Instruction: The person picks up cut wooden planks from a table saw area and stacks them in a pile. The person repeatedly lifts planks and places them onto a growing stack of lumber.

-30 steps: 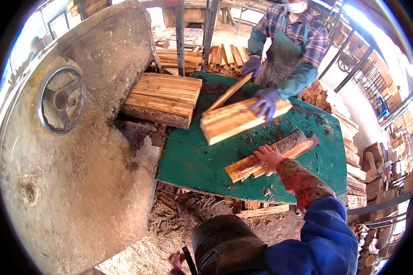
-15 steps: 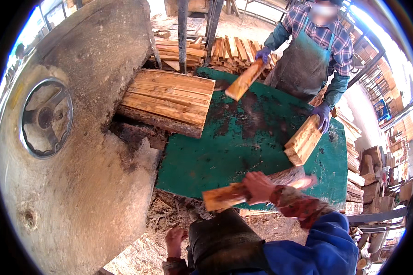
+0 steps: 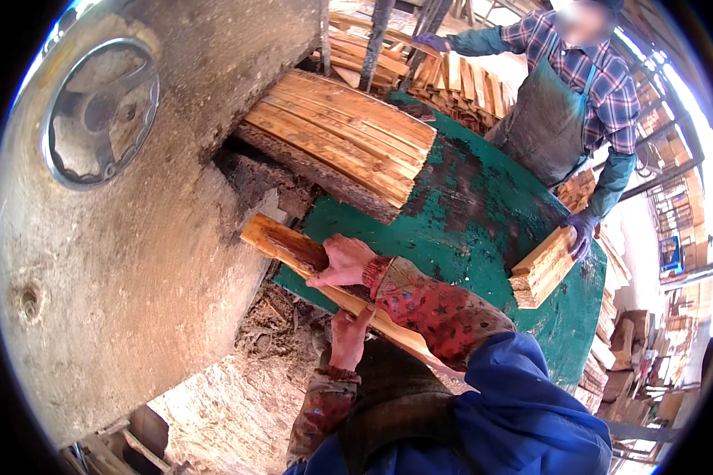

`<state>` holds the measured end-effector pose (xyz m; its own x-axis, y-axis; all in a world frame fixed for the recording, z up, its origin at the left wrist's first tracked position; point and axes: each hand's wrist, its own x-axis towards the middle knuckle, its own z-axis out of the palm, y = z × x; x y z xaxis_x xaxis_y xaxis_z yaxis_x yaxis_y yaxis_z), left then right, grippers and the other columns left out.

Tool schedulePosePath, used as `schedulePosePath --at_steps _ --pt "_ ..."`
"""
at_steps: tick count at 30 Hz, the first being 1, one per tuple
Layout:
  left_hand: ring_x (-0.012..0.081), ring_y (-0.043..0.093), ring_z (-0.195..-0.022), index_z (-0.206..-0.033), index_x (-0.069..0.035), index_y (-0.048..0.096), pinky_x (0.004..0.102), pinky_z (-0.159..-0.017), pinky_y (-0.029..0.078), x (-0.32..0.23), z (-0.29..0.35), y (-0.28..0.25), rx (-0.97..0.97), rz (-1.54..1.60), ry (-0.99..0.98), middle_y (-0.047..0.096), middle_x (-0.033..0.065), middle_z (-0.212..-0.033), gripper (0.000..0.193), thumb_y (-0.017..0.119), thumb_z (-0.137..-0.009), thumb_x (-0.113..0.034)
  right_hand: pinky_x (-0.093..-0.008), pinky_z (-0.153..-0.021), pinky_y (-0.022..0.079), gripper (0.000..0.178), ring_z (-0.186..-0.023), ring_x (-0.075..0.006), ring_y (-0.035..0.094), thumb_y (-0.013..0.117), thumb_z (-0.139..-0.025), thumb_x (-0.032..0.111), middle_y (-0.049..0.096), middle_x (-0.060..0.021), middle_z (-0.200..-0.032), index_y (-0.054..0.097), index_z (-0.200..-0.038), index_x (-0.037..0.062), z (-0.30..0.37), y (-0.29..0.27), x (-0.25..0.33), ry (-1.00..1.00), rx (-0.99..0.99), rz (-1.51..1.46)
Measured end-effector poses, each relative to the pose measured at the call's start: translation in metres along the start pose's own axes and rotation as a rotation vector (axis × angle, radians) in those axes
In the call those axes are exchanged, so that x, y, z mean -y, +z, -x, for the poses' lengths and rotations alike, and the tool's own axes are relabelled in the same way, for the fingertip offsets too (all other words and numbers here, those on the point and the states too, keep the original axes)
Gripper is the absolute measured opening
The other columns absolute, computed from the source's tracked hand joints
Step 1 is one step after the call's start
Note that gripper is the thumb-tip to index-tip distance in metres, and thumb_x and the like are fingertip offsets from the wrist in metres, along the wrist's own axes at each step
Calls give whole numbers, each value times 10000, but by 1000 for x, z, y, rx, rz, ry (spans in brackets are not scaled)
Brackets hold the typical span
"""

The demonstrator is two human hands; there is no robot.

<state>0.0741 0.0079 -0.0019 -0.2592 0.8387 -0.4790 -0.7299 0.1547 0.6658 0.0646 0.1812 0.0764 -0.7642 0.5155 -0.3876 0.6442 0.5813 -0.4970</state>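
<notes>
The right hand [image 3: 345, 261] grasps the rough wooden slab [image 3: 284, 246] from above, with the thumb along its near edge. The left hand [image 3: 348, 339] touches this same edge from below; whether its fingers are closed, I cannot tell. Probably the two hands are placed so to share the weight and to keep the long piece from turning. The slab lies across under the right fingers, over the near edge of the green table [image 3: 455, 265]. Beyond these fingers, a stack of planks [image 3: 341, 134] lies with its sides together, perhaps to stay even. To their right, a co-worker's gloved hand [image 3: 583, 231] holds a wooden block [image 3: 543, 267] by its far end. Far to their left is a metal handwheel [image 3: 98, 112].
</notes>
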Motion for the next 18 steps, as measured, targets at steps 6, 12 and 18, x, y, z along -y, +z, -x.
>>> schedulePosePath --at_steps 6,12,18 --pt "94 573 -878 -1071 -11 610 254 -796 461 9 1 -8 -144 -35 41 631 4 -990 261 708 -835 -64 -459 -725 507 668 -833 -383 647 693 -715 582 627 -250 -807 635 -847 -71 -7 13 -20 22 16 11" --pt "127 602 -890 -1071 -18 598 288 -809 480 9 3 -11 -102 88 30 638 30 -984 242 677 -847 -61 -450 -651 489 520 -730 -343 640 632 -824 505 621 -212 -748 629 -774 -12 -4 21 -53 -108 -127 -238" --pt "134 612 -919 -1094 -41 584 282 -792 494 -5 -4 -23 -115 213 -74 632 21 -996 195 609 -915 -113 -371 -517 390 491 -516 -208 454 587 -909 442 482 -114 -560 573 -685 6 8 21 -77 -74 -46 -431"
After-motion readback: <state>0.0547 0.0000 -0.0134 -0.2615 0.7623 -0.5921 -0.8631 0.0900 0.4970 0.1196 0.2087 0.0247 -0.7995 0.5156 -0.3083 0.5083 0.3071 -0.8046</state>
